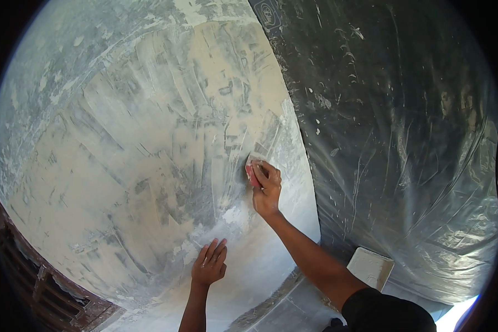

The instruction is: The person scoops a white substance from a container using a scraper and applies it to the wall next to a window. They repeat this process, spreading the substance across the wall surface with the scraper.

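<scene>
My right hand [267, 191] grips a small putty knife [253, 169] with a red handle and a pale, smeared blade, its edge at the wall. Part of the handle is hidden behind my fingers. The wall [149, 122] is coated with streaky beige and grey putty, patchy in places, with whiter smears lower down. Below and to the left, my left hand [208, 264] has its fingers stretched upward at the wall, holding nothing. White residue shows on its fingertips.
Dark plastic sheeting [393, 127], wrinkled and spotted with putty, hangs along the right side. A pale rectangular tray or lid [365, 266] lies low beside my right arm. At the lower left is a brown wooden lattice [41, 282]. Grey flooring [293, 307] shows at the bottom.
</scene>
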The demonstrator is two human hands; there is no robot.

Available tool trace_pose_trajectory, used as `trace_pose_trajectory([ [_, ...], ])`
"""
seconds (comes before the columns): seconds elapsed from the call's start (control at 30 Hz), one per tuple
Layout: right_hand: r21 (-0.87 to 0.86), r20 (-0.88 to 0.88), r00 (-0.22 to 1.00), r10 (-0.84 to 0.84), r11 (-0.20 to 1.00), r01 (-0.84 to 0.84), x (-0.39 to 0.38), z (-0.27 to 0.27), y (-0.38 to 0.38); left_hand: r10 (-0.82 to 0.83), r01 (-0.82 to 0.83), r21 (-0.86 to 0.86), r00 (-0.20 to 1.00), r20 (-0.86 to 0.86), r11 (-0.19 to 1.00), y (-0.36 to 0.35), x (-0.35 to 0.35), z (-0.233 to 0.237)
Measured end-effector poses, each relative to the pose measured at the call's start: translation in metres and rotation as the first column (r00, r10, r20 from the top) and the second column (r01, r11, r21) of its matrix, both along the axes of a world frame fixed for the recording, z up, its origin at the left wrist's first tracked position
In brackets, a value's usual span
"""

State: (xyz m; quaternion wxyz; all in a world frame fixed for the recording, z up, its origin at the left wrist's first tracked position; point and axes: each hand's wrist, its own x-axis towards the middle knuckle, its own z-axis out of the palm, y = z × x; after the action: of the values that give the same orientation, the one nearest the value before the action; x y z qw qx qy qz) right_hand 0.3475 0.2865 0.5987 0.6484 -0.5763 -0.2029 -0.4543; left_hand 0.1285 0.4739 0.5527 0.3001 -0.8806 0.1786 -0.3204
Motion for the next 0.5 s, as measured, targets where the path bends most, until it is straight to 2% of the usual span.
trace_pose_trajectory([
  [0.07, -0.094, -0.029, 0.989, 0.146, 0.985, -0.148, -0.031, -0.027, -0.012, -0.002, 0.002, -0.006, 1.000, -0.001, 1.000, -0.002, -0.001, -0.002],
  [0.13, 0.030, -0.015, 0.960, 0.279, 0.960, -0.279, -0.027, -0.015, -0.037, -0.003, 0.003, -0.006, 1.000, -0.008, 1.000, -0.001, -0.001, 0.000],
  [0.17, 0.106, -0.010, 0.959, 0.284, 0.954, -0.281, -0.010, 0.001, -0.051, -0.005, 0.005, -0.004, 1.000, -0.004, 1.000, -0.001, 0.001, 0.001],
  [0.2, 0.143, -0.024, 0.986, 0.168, 0.976, -0.163, 0.007, 0.028, -0.068, -0.004, 0.004, 0.001, 1.000, -0.001, 1.000, -0.002, 0.001, 0.001],
  [0.23, 0.127, 0.035, 0.999, 0.018, 0.992, -0.022, 0.036, 0.047, -0.082, -0.002, 0.002, 0.008, 1.000, -0.001, 1.000, -0.001, 0.000, 0.000],
  [0.27, 0.117, 0.004, 0.999, -0.040, 0.992, 0.040, 0.067, 0.055, -0.090, -0.001, 0.001, 0.008, 1.000, -0.001, 1.000, 0.000, 0.001, 0.000],
  [0.33, 0.115, 0.000, 0.999, -0.055, 0.992, 0.054, 0.097, 0.049, -0.079, -0.010, 0.010, -0.009, 1.000, -0.001, 1.000, 0.000, 0.001, -0.002],
  [0.4, 0.087, -0.019, 0.990, -0.143, 0.986, 0.144, 0.091, 0.024, -0.043, -0.010, 0.010, -0.001, 1.000, 0.005, 1.000, 0.001, 0.001, -0.003],
  [0.47, 0.127, -0.059, 0.998, -0.007, 0.992, 0.014, 0.037, -0.019, -0.002, -0.012, 0.011, 0.004, 1.000, 0.012, 1.000, 0.001, 0.001, -0.003],
  [0.5, 0.034, -0.080, 0.996, 0.025, 0.999, -0.023, 0.000, -0.040, 0.006, 0.003, -0.003, 0.010, 1.000, 0.009, 1.000, 0.001, 0.000, -0.002],
])
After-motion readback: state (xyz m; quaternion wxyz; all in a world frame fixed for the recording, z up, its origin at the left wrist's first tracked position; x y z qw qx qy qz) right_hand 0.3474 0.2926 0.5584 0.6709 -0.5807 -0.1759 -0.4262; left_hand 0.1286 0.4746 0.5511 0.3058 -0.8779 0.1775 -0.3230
